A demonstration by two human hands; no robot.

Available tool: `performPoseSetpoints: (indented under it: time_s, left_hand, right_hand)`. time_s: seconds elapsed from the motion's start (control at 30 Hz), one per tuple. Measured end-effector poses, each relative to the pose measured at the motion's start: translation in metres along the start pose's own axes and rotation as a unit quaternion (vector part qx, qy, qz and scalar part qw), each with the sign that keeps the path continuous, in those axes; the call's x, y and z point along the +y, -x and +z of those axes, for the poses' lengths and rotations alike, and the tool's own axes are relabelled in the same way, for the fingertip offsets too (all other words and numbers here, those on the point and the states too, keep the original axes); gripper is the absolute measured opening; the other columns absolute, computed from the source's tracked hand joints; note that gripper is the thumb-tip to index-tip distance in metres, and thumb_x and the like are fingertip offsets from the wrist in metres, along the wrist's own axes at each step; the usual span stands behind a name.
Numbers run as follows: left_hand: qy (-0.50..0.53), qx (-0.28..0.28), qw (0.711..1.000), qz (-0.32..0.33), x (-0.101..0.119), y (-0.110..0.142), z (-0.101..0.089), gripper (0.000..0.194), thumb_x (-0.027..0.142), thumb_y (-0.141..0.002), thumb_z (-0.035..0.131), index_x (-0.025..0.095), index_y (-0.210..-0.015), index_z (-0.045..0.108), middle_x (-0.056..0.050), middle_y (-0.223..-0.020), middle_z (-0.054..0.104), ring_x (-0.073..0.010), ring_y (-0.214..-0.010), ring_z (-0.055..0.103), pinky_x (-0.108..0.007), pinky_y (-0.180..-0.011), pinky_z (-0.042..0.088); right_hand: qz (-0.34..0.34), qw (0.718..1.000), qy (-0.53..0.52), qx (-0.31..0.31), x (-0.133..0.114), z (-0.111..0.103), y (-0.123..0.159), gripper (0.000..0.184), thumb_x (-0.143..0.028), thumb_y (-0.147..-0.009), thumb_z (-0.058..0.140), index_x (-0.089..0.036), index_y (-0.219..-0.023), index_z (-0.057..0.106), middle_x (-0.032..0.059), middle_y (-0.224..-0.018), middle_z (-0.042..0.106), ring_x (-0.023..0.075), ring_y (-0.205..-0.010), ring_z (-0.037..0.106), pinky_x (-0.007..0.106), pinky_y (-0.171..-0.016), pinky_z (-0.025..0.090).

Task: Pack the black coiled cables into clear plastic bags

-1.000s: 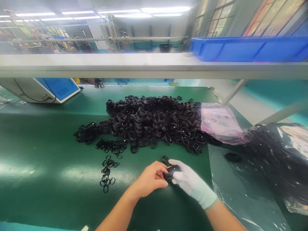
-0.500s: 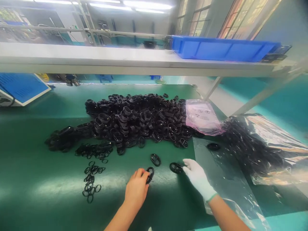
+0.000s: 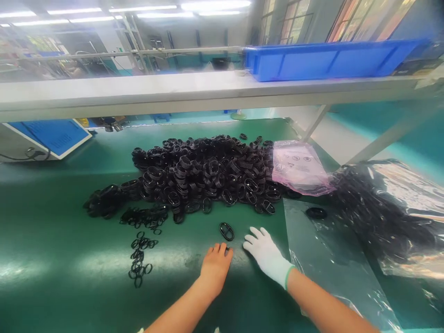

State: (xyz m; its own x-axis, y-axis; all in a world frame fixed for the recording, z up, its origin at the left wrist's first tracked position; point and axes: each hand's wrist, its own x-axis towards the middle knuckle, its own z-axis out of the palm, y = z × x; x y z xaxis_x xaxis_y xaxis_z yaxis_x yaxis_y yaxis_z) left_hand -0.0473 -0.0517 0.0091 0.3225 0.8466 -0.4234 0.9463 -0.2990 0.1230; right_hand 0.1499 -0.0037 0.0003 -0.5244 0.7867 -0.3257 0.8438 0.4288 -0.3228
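Observation:
My bare left hand [image 3: 215, 267] is low over the green table, its fingers curled round a black oval coil [image 3: 227, 250] that looks like a bundled cable. Only a sliver of that coil shows past the fingertips. My right hand [image 3: 265, 255], in a white glove with a green cuff, lies palm down to the right with its fingers spread. Whether anything is beneath the glove is hidden. Just beyond my hands, a single black oval coil [image 3: 226, 231] with a band across its middle lies flat on the table.
A large heap of black coils [image 3: 204, 171] spreads across the table's middle. Small black rings [image 3: 138, 263] lie at left. To the right are a pink bag [image 3: 298, 166], a clear plastic sheet [image 3: 319, 249] with one coil [image 3: 316, 212], and a filled clear bag [image 3: 381, 212]. A shelf [image 3: 156, 95] crosses above.
My left hand has shifted right with its coil, now mostly covered. The gloved hand has moved left, its fingers spreading; the coil beside it is no longer visible. The view has shifted slightly.

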Motion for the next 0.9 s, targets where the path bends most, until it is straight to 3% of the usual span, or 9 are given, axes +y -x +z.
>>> performPoseSetpoints:
  time_s: [0.03,0.1,0.2,0.27,0.33,0.43,0.53,0.63,0.9]
  left_hand:
    - [-0.004,-0.007,1.0,0.0,0.002,0.001,0.0,0.08,-0.004,-0.049,0.055,0.023,-0.123,0.041,-0.01,-0.122,0.045,-0.0288,-0.11,0.043,-0.043,-0.092,0.036]
    - [0.008,-0.027,1.0,-0.014,0.002,0.003,0.001,0.081,-0.002,-0.049,0.058,0.024,-0.124,0.04,-0.009,-0.122,0.044,-0.0284,-0.11,0.043,-0.042,-0.092,0.036]
    - [0.027,-0.046,0.997,-0.057,-0.001,0.002,0.003,0.083,0.0,-0.049,0.062,0.023,-0.125,0.04,-0.01,-0.122,0.044,-0.028,-0.107,0.045,-0.04,-0.089,0.039]
    - [0.032,-0.044,0.996,-0.069,-0.003,0.0,0.004,0.083,-0.002,-0.048,0.061,0.022,-0.124,0.04,-0.01,-0.121,0.043,-0.0281,-0.106,0.046,-0.04,-0.088,0.04]
    - [0.046,-0.041,0.996,-0.069,-0.004,-0.002,0.004,0.084,-0.003,-0.046,0.061,0.022,-0.124,0.041,-0.01,-0.121,0.043,-0.0283,-0.106,0.046,-0.04,-0.088,0.04]
    - [0.147,-0.021,0.987,-0.061,-0.008,-0.001,0.001,0.08,0.004,-0.05,0.063,0.027,-0.123,0.04,-0.006,-0.119,0.043,-0.0248,-0.104,0.048,-0.036,-0.087,0.04]
    - [0.328,0.017,0.944,-0.039,-0.013,0.002,0.002,0.076,0.015,-0.054,0.067,0.031,-0.123,0.037,-0.001,-0.119,0.043,-0.0166,-0.097,0.052,-0.026,-0.082,0.042]
    - [0.436,0.045,0.898,-0.03,-0.01,0.0,0.011,0.077,0.017,-0.054,0.068,0.028,-0.124,0.036,-0.001,-0.116,0.047,-0.0132,-0.091,0.052,-0.023,-0.081,0.042]
    - [0.396,0.083,0.913,-0.055,0.008,-0.022,0.035,0.08,0.019,-0.052,0.072,0.03,-0.124,0.039,0.0,-0.116,0.052,-0.0183,-0.102,0.049,-0.029,-0.09,0.035]
  right_hand:
    - [-0.014,1.0,0.001,-0.003,0.005,-0.003,0.002,0.046,-0.003,-0.067,0.045,-0.03,-0.103,0.058,0.0002,-0.126,0.049,0.0251,-0.126,0.025,0.044,-0.101,0.013]
    - [0.052,0.998,-0.021,0.013,0.015,-0.008,0.007,0.055,-0.002,-0.069,0.041,-0.032,-0.115,0.05,-0.0008,-0.133,0.041,0.0232,-0.128,0.023,0.041,-0.102,0.016]
    - [0.264,0.96,-0.075,0.055,0.017,-0.008,0.009,0.046,-0.017,-0.081,0.031,-0.02,-0.127,0.037,0.0116,-0.125,0.044,0.024,-0.112,0.045,0.037,-0.089,0.036]
    - [0.331,0.935,-0.107,0.063,0.006,-0.001,0.002,0.05,-0.037,-0.081,0.036,-0.012,-0.125,0.037,0.018,-0.118,0.045,0.0291,-0.096,0.054,0.043,-0.078,0.041]
    - [0.332,0.931,-0.137,0.066,-0.009,0.008,-0.008,0.056,-0.042,-0.072,0.051,-0.011,-0.117,0.044,0.0191,-0.115,0.044,0.0335,-0.092,0.055,0.048,-0.075,0.041]
    - [0.301,0.935,-0.17,0.075,-0.022,0.02,-0.017,0.051,-0.022,-0.057,0.064,-0.014,-0.106,0.052,0.0165,-0.114,0.043,0.0354,-0.101,0.049,0.046,-0.079,0.04]
    - [0.274,0.932,-0.221,0.085,-0.021,0.025,-0.013,0.062,-0.01,-0.052,0.062,-0.015,-0.113,0.049,0.0151,-0.112,0.046,0.0306,-0.102,0.051,0.04,-0.083,0.041]
    - [0.234,0.921,-0.299,0.086,-0.016,0.031,-0.006,0.059,-0.019,-0.059,0.06,-0.015,-0.117,0.047,0.0119,-0.105,0.055,0.0242,-0.094,0.056,0.036,-0.082,0.043]
    - [0.194,0.899,-0.383,0.089,-0.022,0.051,-0.004,0.056,-0.021,-0.066,0.052,-0.009,-0.12,0.047,0.0127,-0.107,0.057,0.0196,-0.084,0.059,0.031,-0.08,0.045]
